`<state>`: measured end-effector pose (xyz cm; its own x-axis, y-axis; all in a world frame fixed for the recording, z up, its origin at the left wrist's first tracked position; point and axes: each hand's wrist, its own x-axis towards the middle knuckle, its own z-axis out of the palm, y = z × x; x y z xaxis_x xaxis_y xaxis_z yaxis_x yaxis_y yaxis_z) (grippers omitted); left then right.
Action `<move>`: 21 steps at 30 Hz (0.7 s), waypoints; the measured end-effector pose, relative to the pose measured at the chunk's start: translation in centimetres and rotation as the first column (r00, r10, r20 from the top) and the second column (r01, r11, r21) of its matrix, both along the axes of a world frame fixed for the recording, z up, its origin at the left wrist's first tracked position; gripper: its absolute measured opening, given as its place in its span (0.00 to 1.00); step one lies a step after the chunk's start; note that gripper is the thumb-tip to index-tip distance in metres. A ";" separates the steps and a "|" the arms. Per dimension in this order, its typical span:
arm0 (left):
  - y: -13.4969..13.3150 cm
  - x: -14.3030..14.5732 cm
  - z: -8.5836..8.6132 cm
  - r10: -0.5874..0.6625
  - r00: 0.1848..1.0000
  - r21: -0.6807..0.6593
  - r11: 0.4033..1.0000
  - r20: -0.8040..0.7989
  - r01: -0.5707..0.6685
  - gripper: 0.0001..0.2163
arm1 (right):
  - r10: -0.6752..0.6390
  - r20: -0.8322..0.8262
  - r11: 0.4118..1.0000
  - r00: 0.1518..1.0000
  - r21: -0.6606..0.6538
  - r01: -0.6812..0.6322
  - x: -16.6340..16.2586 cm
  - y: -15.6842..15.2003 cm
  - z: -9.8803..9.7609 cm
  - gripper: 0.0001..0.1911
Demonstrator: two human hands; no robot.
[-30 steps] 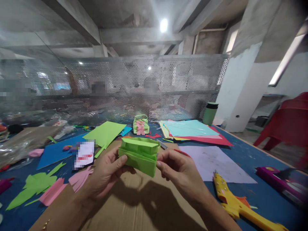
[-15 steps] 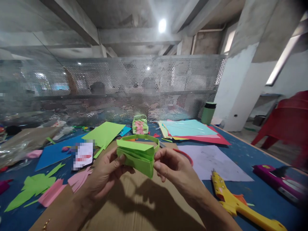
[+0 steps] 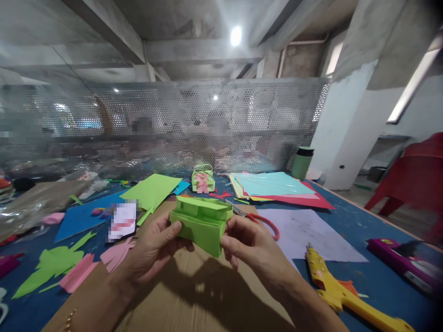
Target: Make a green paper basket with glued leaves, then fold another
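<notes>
Two hands: left hand (image 3: 152, 249), right hand (image 3: 254, 246). One green paper box (image 3: 202, 223), one yellow glue gun (image 3: 332, 288), one pair of scissors (image 3: 258, 218).

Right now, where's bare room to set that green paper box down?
Best: the cardboard sheet, bare below the left hand and right hand holding the green paper box. Also the white sheet between scissors and yellow glue gun, and blue table between glue gun and purple tool. Crowded: left side with green scraps and pink scraps, and the far paper stack.
</notes>
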<state>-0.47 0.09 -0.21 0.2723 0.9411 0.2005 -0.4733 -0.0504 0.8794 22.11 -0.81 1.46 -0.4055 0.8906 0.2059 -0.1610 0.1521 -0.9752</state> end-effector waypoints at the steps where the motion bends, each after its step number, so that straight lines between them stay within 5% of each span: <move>1: 0.0 0.0 0.0 -0.005 1.000 -0.005 1.000 -0.003 0.005 0.14 | 0.015 -0.003 1.000 1.000 -0.026 -0.015 0.0 -0.1 0.0 0.22; 21: 0.2 0.2 -0.2 0.067 0.998 -0.064 0.996 0.016 -0.065 0.14 | 0.099 -0.031 0.989 0.995 -0.103 -0.101 -0.9 -0.6 -0.6 0.21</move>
<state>-0.31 0.33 -0.40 0.2060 0.9679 0.1442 -0.4869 -0.0264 0.8730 21.23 -1.40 0.90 -0.4894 0.8630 0.1255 -0.1956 0.0316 -0.9802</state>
